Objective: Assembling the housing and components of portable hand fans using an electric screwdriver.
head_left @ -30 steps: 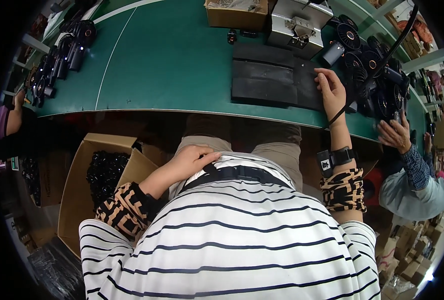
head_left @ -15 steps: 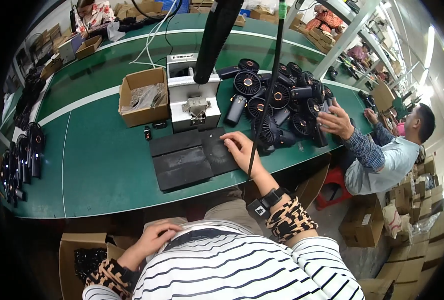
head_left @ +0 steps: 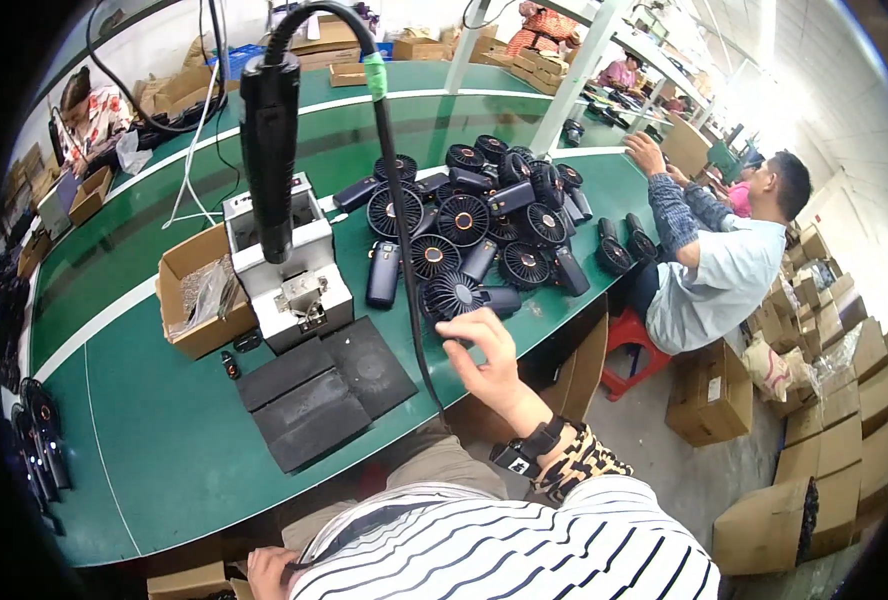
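My right hand (head_left: 494, 368) hovers at the table's front edge, thumb and fingers curved apart with nothing between them. Its fingertips come close to the round head of a black handheld fan (head_left: 454, 294), at the near side of a heap of similar fans (head_left: 464, 218). To the left of that hand lies a black pad (head_left: 309, 405). My left hand (head_left: 269, 572) rests low by my striped shirt's hem, fingers loosely bent and partly cut off by the lower edge; I see nothing held in it. A black electric screwdriver (head_left: 270, 150) hangs over the table.
Behind the pad stands a white-grey metal device (head_left: 299, 310), beside a cardboard box (head_left: 176, 325) of small parts. More fans (head_left: 39, 440) lie at the far left. A co-worker (head_left: 714, 260) sits at right on a red stool (head_left: 636, 345), near two fans (head_left: 626, 243).
My view has swung to the right. My right hand has lifted off the pad and moved right, toward the heap. The co-worker's hand has drawn away from the fans.
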`<state>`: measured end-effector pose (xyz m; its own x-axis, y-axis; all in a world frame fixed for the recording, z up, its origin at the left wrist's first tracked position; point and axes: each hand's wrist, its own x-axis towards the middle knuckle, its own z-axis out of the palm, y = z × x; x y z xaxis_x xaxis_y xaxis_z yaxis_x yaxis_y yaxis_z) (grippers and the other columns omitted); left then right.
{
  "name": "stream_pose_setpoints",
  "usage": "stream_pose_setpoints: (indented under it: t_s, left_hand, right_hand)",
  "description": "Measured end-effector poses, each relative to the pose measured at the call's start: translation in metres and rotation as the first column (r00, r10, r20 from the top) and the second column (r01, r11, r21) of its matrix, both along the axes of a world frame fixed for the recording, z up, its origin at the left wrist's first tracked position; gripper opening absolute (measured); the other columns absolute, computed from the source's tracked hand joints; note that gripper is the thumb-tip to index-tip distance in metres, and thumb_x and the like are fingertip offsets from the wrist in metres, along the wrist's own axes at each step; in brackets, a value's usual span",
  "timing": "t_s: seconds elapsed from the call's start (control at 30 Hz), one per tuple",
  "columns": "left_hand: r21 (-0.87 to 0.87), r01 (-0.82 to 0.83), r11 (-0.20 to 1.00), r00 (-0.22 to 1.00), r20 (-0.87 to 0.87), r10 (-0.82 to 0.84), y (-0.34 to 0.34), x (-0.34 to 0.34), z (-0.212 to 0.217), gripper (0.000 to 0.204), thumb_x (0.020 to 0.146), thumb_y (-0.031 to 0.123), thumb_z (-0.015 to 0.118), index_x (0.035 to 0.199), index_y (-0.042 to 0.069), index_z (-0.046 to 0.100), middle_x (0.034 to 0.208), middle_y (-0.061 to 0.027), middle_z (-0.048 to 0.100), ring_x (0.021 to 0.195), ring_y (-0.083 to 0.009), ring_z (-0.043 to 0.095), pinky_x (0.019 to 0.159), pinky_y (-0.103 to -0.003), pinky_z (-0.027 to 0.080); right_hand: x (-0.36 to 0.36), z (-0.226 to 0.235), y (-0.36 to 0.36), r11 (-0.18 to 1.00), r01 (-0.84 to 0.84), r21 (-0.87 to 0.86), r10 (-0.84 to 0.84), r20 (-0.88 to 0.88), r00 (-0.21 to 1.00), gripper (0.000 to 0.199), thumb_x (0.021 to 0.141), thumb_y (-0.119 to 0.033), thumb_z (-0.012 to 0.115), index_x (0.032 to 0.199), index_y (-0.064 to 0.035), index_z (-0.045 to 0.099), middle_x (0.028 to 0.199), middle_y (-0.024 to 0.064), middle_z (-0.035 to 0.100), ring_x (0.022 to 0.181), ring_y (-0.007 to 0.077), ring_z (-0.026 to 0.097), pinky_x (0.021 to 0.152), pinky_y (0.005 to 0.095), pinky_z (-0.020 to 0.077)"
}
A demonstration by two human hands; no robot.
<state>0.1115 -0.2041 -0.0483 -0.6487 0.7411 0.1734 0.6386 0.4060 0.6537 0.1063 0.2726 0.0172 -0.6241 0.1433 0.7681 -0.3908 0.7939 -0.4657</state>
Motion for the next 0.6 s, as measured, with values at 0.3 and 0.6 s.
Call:
stream_pose_setpoints:
  t_s: [0.3, 0.6]
  left_hand:
    - [0.192, -0.018, 0.981, 0.997, -0.065, 0.031, 0.108, -0.037, 0.066, 0.011, 0.072, 0.003, 0.069, 0.082, 0.007, 0.069, 0.077, -0.0073, 0.065, 0.071, -0.0265, 0.061, 0.066, -0.035, 0.046]
    - [0.098, 0.301, 0.949, 0.953, -0.001, -0.302, 0.171, -0.067, 0.104, 0.015, 0.076, 0.006, 0.070, 0.090, 0.010, 0.072, 0.083, -0.0060, 0.067, 0.076, -0.0241, 0.063, 0.070, -0.034, 0.047]
  right_hand:
    - [-0.029, 0.001, 0.044, 0.901, 0.290, 0.321, -0.391, 0.316, 0.865, 0.094, 0.065, -0.040, 0.082, 0.144, -0.0158, 0.036, 0.133, 0.0161, 0.043, 0.117, 0.0345, 0.047, 0.099, 0.0435, 0.0366]
    - [-0.067, 0.011, 0.070, 0.902, 0.337, 0.269, -0.402, 0.246, 0.882, 0.093, 0.072, -0.047, 0.076, 0.146, -0.0131, 0.031, 0.145, 0.0193, 0.034, 0.127, 0.0385, 0.039, 0.105, 0.0470, 0.0315]
